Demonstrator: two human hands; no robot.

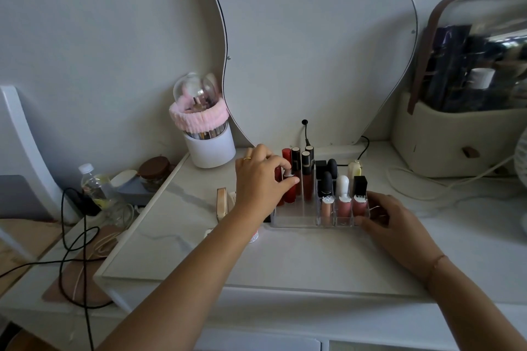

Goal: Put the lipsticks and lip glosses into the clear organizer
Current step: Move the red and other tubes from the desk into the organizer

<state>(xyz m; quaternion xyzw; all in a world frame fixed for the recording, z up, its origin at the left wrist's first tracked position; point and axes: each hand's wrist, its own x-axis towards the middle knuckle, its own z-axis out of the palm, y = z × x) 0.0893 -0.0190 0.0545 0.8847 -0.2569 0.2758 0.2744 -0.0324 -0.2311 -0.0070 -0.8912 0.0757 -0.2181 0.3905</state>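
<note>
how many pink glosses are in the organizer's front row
3: left gloss, middle gloss, right gloss, side by side in the organizer front right slots. None seem hidden.

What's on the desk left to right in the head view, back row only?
Water bottle → brown-lidded jar → white brush holder with pink headband → clear organizer → beige cosmetic case.
</note>
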